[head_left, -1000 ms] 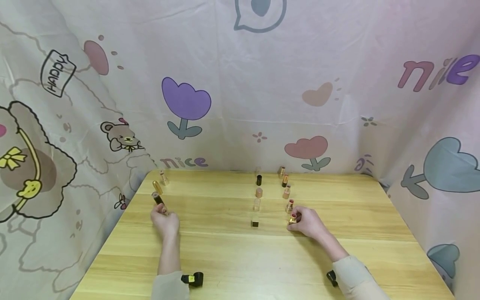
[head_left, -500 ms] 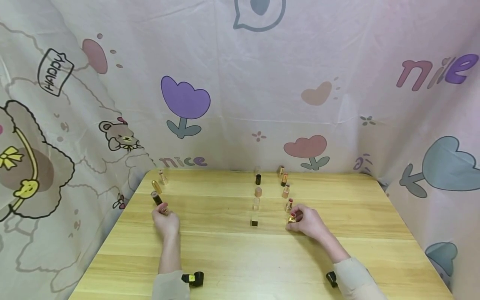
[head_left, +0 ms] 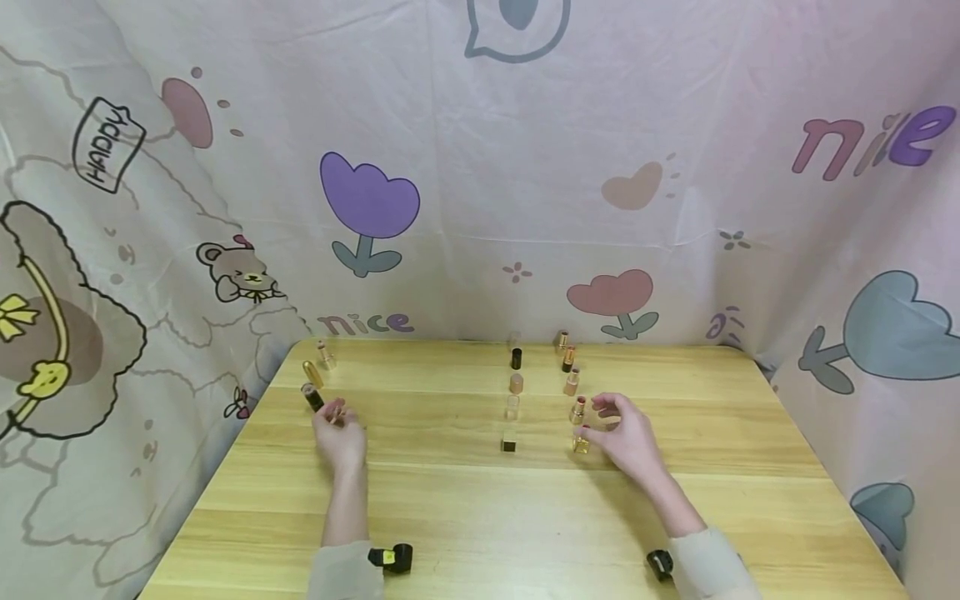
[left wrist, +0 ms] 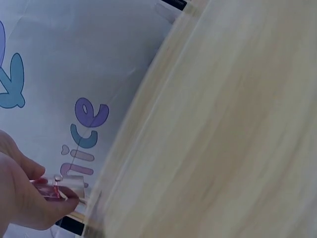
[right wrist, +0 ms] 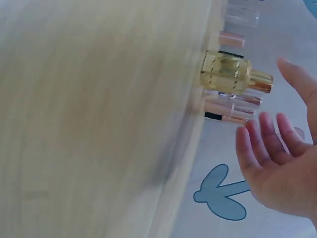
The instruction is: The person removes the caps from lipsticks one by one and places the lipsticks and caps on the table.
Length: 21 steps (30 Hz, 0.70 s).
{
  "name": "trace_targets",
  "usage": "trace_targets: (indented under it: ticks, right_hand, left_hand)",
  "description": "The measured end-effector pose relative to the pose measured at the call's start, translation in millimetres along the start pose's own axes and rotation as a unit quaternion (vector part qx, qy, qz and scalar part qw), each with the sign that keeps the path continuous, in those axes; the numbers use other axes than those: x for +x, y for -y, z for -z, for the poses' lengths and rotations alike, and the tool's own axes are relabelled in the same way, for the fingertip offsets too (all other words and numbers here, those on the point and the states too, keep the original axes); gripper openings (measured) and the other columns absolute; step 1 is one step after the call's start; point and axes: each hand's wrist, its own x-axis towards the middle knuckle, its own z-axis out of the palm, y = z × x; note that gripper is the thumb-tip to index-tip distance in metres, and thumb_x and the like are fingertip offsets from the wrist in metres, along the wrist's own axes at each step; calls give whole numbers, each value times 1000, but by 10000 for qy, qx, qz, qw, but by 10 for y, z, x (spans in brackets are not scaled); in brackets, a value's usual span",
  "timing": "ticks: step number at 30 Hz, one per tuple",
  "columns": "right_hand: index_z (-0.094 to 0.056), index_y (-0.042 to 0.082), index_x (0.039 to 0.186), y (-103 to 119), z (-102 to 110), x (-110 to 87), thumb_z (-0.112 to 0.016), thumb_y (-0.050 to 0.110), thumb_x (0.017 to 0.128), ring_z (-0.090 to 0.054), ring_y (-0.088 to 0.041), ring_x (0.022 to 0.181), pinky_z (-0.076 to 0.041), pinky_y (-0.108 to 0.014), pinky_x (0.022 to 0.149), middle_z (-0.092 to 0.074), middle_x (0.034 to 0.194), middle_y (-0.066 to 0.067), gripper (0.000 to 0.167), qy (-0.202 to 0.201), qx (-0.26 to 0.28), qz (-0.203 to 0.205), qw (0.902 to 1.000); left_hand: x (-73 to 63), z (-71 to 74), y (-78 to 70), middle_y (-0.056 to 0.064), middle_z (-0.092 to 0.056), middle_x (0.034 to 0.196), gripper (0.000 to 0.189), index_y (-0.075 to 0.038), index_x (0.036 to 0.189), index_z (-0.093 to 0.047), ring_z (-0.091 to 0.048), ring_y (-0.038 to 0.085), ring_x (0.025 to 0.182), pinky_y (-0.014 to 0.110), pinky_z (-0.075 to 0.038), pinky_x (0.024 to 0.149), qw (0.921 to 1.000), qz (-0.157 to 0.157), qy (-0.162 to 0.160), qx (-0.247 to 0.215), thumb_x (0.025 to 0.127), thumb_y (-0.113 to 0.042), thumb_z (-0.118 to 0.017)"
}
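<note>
My left hand (head_left: 341, 437) pinches a small lipstick with a clear end (left wrist: 72, 184) between thumb and fingers at the table's left side. Just past it stands a dark lipstick (head_left: 312, 397), then a gold one (head_left: 312, 374) and a pale one (head_left: 326, 357). My right hand (head_left: 628, 435) holds nothing; in the right wrist view its fingers are spread and loosely bent. Beside its thumb an uncapped square gold lipstick (head_left: 582, 442) stands upright. Right behind that is another uncapped lipstick (head_left: 577, 410) with a red tip.
Several caps line the middle of the wooden table (head_left: 465, 517), among them a square one (head_left: 509, 444), a clear one (head_left: 513, 407), a pink one (head_left: 516, 383) and a black one (head_left: 516, 358). More uncapped lipsticks (head_left: 572, 382) continue the right row. A printed cloth (head_left: 465, 183) hangs behind.
My right hand has let go of the square gold lipstick, spread its fingers and drawn back slightly to the right. My left hand has shifted a little right, off the dark lipstick.
</note>
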Motion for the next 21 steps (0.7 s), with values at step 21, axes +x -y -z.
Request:
trace_targets:
  ticks: [21]
  right_hand:
    - [-62, 5, 135, 633, -341, 139, -89, 13, 83, -63, -34, 116, -55, -55, 101, -67, 133, -15, 60, -674, 806, 972, 9897]
  left_hand:
    - [-335, -330, -138, 19, -48, 131, 40, 8, 136, -45, -65, 14, 102, 23, -59, 94, 9880, -247, 1050, -1105, 104, -8, -63]
